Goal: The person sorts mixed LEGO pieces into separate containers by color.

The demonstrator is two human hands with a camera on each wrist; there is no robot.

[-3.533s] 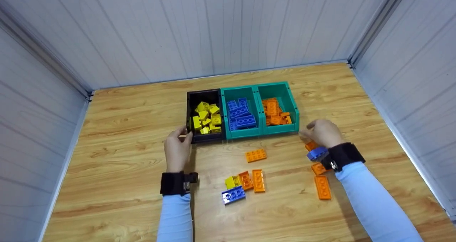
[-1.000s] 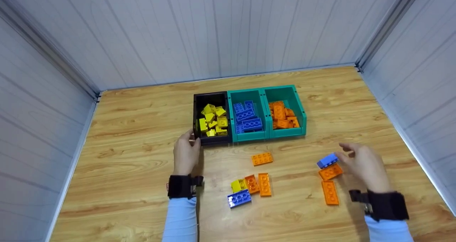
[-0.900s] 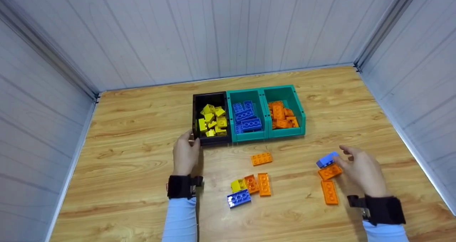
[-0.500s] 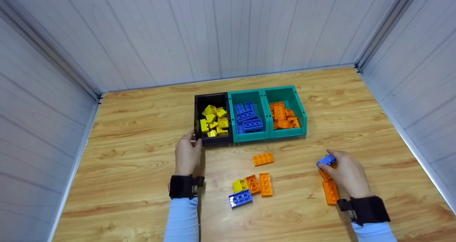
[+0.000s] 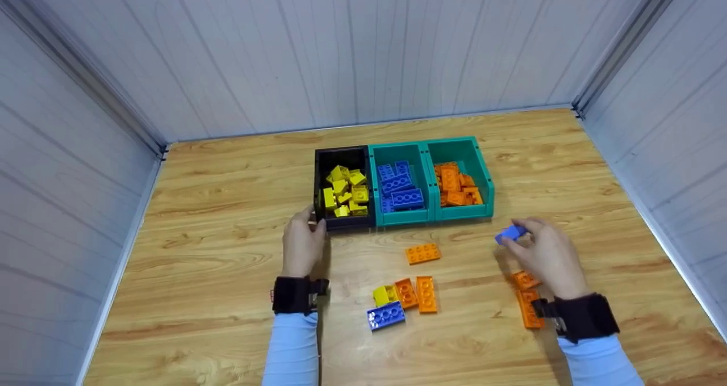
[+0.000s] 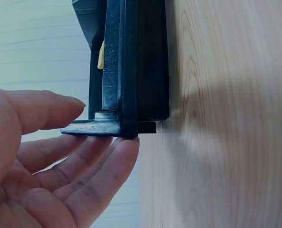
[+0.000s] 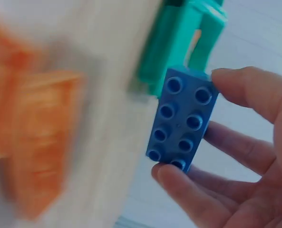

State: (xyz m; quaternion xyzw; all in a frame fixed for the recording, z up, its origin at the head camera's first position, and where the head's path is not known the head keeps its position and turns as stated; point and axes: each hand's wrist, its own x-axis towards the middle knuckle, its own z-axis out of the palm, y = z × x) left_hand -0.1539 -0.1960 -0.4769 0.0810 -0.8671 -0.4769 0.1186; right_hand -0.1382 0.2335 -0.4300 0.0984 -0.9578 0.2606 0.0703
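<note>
My left hand holds the front left corner of the black bin; in the left wrist view, the thumb and fingers pinch its rim. Several yellow building bricks lie inside that bin. Between thumb and fingertips, my right hand grips a blue building brick, raised above the table just in front of the right green bin. Its studs face the camera in the right wrist view. Two orange bricks lie beneath that hand and wrist, partly covered.
Joined to the black bin are two green bins: one with blue bricks, the other with orange bricks. Mid-table lie an orange brick and a cluster with a yellow brick, two orange bricks and a blue brick. Panel walls surround the table.
My right hand came in from the right, took hold of the blue brick beside the orange ones, and lifted it toward the green bins. The left hand has stayed on the black bin.
</note>
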